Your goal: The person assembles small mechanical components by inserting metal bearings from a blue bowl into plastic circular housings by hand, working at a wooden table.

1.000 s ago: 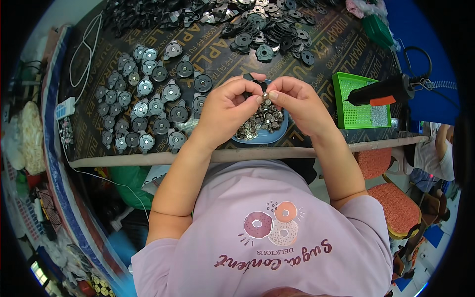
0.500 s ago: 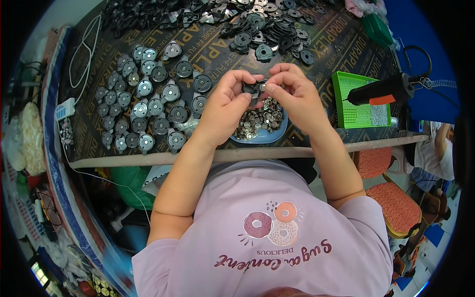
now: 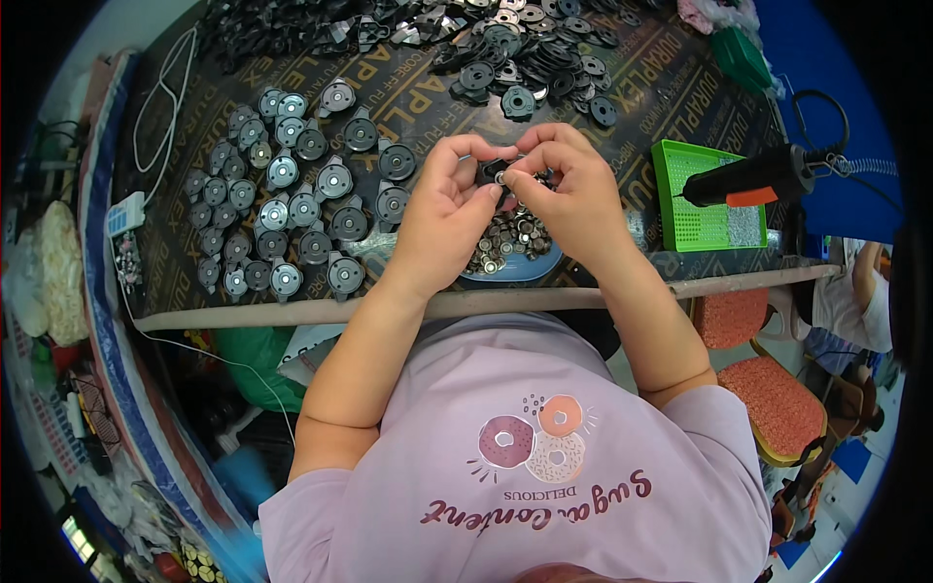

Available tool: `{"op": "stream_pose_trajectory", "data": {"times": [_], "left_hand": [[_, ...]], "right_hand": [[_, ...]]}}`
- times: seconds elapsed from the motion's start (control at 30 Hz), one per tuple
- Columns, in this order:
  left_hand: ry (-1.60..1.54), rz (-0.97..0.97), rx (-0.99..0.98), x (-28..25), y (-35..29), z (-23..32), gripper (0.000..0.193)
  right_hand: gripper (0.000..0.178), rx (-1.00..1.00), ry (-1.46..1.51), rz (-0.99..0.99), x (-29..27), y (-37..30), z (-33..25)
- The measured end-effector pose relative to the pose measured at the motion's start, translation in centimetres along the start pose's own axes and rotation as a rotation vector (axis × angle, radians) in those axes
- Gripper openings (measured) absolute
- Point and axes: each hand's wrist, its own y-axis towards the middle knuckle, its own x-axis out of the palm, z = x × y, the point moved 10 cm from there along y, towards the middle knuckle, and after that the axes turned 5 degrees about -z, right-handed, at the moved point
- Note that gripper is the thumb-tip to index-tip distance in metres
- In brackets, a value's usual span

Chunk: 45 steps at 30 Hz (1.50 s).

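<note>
In my left hand is a small black plastic part, gripped between thumb and fingers. My right hand pinches a small round silver metal piece against that part. The fingertips of both hands meet around the two pieces and hide much of them. Just below my hands stands a blue bowl holding a heap of small round metal pieces, partly covered by my fingers.
On the left of the dark table lie many round black-and-silver assemblies. Piles of flat black discs and black plastic parts fill the far side. At right are a green tray with small screws and a hanging black electric screwdriver.
My right hand has shifted slightly left, bringing the metal piece from beside the black part onto it. My fingertips have closed in together.
</note>
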Motion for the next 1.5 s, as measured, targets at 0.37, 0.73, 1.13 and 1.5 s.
{"op": "stream_pose_trajectory", "data": {"times": [0.37, 0.73, 1.13, 1.5], "left_hand": [[-0.085, 0.169, -0.193, -2.4, -0.8, -0.6, 0.032], [-0.267, 0.123, -0.237, -3.4, -1.5, -1.4, 0.035], [-0.31, 0.111, -0.255, -2.4, -0.6, -2.4, 0.036], [-0.321, 0.092, -0.237, -2.6, -0.8, -2.4, 0.04]], "right_hand": [[0.02, -0.153, -0.35, 0.144, -3.8, 6.5, 2.9], [0.029, -0.145, -0.395, -0.04, -1.9, 7.7, 3.7], [0.01, -0.111, -0.579, 0.018, -4.5, 4.1, 2.9], [0.028, -0.389, -0.135, -0.238, -1.3, 0.9, -1.7]]}}
